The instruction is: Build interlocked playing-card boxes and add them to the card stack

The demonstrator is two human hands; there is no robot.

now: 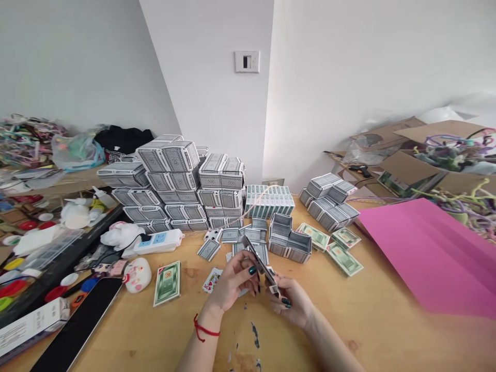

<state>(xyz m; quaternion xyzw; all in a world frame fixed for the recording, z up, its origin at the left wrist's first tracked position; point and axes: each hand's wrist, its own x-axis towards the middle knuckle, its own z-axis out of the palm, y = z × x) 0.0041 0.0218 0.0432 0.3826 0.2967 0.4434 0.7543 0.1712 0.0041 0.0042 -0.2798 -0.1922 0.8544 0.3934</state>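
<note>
Both hands hold a piece made of playing cards [253,251], tilted and seen nearly edge-on over the table [329,330]. My left hand [232,281], with a red string at the wrist, grips its left side between thumb and fingers. At its lower right end, my right hand [292,301] pinches it. Just beyond lie several folded grey-backed cards [244,235] in a loose heap. A hollow block of folded cards [290,240] stands to the right of them. Left of my left hand, a face-up king of hearts [211,281] is partly hidden.
Stacked card blocks [174,181] rise at back left, smaller ones [329,199] at back right. Green card boxes [270,201] stand between them; loose green packs [167,283] lie around. A power strip [158,242], dark tablet [79,325] and pink sheet [430,258] flank the work area.
</note>
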